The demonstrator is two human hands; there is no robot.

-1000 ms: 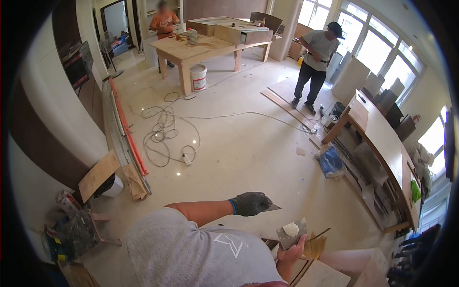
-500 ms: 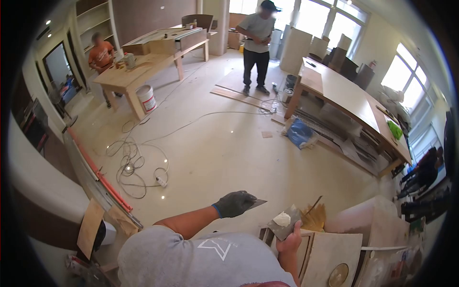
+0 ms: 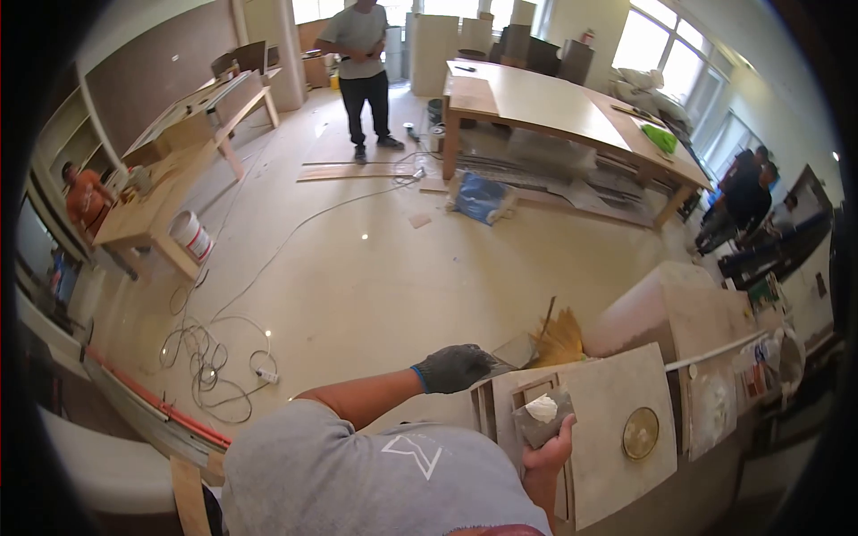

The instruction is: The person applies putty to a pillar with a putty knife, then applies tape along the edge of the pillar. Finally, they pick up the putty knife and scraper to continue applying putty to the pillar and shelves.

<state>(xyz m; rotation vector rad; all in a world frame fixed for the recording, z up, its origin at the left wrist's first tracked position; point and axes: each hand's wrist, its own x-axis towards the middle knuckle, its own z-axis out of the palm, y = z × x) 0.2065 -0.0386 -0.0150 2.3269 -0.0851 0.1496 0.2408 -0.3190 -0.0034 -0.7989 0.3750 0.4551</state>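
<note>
My left hand, in a dark grey glove with a blue cuff, is closed on a thin metal scraper that points right. Bare, my right hand grips the edge of a flat grey plate. A lump of white paste sits on the plate's upper part. Beneath and beside the plate is a pale wooden cabinet or board with a round brass-coloured disc. The scraper and the plate are apart.
A straw broom stands behind the cabinet. Cables lie on the floor at left, near red pipes. A large worktable, a blue bag and a bucket are farther off. Several people are around the room.
The view has turned right, so the room has shifted left. My left hand and scraper have moved closer to the plate, which is now in front of the cabinet.
</note>
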